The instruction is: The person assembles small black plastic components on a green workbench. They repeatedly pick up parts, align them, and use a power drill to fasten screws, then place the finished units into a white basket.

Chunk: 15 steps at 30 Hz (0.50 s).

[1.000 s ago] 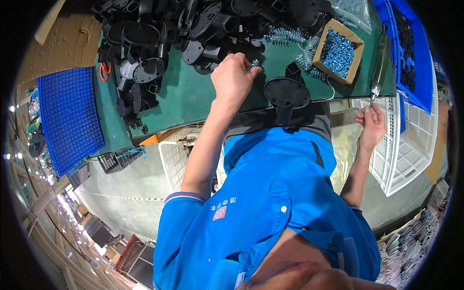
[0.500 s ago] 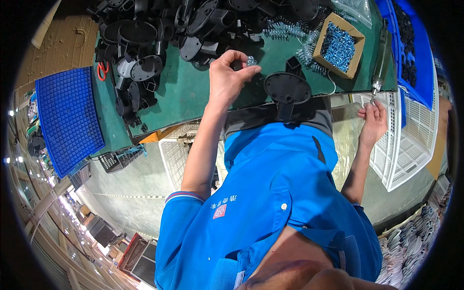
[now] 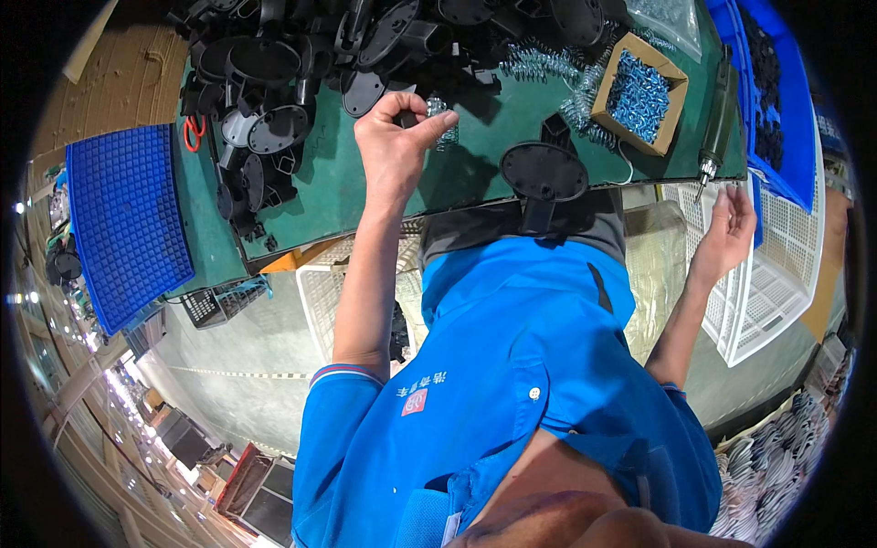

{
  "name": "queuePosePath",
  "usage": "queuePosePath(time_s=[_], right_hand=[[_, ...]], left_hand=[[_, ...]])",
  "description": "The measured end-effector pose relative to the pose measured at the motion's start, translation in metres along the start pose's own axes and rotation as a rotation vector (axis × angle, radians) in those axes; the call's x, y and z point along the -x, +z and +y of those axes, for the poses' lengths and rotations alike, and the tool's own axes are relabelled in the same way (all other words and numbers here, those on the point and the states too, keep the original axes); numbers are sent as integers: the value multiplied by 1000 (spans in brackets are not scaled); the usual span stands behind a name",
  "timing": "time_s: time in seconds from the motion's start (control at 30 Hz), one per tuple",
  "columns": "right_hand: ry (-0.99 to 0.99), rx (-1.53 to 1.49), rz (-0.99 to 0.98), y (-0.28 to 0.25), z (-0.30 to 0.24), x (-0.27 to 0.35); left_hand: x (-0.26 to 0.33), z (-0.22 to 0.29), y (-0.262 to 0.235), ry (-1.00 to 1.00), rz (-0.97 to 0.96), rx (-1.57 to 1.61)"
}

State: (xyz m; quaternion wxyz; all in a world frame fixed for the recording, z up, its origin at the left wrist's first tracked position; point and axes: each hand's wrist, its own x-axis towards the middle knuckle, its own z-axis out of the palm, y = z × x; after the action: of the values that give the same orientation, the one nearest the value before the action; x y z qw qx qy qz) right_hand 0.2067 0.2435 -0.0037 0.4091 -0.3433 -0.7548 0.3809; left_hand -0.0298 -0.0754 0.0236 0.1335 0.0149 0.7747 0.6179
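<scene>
My left hand (image 3: 391, 151) is closed in a pinch above the green table. A silvery coil spring (image 3: 445, 128) shows behind its thumb, seemingly held, though the grip is partly hidden. Right of it, a black plastic part with an oval plate (image 3: 543, 172) rests at the table's front edge. My right hand (image 3: 727, 233) is off the table's right corner, fingers extended, with nothing visible in it. Just beyond its fingertips is the bit of a dark green power screwdriver (image 3: 720, 119), apart from the hand.
Many black plastic parts (image 3: 265, 64) are heaped at the back left. A cardboard box (image 3: 678, 96) of blue-silver screws stands beside loose springs (image 3: 539, 62). Red-handled scissors (image 3: 194, 134) lie left. Blue bins (image 3: 793, 173) and white crates (image 3: 776, 283) stand right; a blue grid tray (image 3: 128, 224), far left.
My left hand has moved left, the spring shifting with it. My right hand has come away from the screwdriver bit, to the right, and its fingers have straightened.
</scene>
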Motion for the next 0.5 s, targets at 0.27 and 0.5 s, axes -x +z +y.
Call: queuePosePath(time_s=[0.27,0.5], right_hand=[[61,-472,-943,145,-123,15],[365,-792,-1385,195,-136,5]], left_hand=[[5,9,14,-271,-240,516],[1,-4,7,-480,-529,1043]])
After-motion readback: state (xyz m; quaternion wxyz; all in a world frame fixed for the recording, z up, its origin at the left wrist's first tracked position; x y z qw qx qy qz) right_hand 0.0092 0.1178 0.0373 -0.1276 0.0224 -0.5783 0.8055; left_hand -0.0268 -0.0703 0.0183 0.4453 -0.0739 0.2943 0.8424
